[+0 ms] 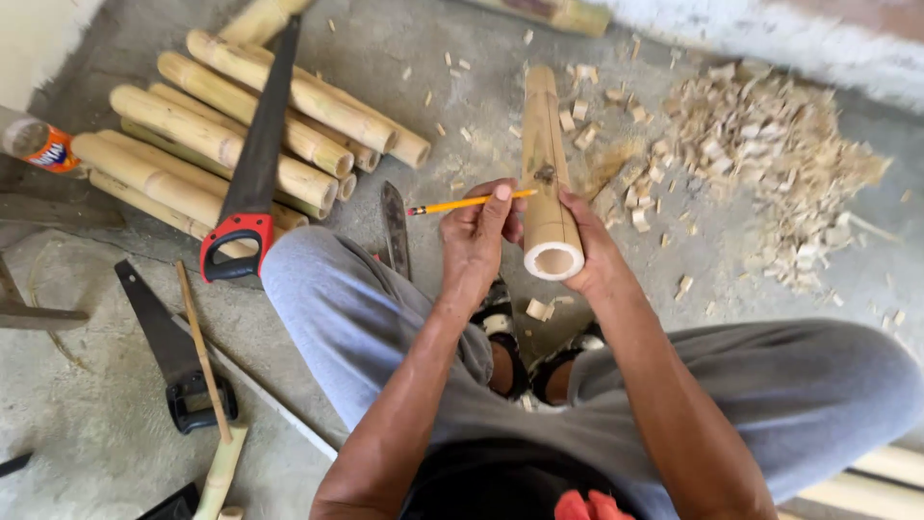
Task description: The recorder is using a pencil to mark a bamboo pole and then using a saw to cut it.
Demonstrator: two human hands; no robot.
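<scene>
My left hand grips a yellow pencil, whose far end rests against a thick bamboo tube. The tube points away from me, its open cut end toward the camera. Under that near end my right hand cups and steadies the tube. Both hands sit between my knees, which are covered in grey trousers.
A pile of cut bamboo pieces lies at the left with a red-handled saw on top. A black-handled saw, a thin stick and a knife blade lie on the concrete floor. Wood chips are heaped at the right.
</scene>
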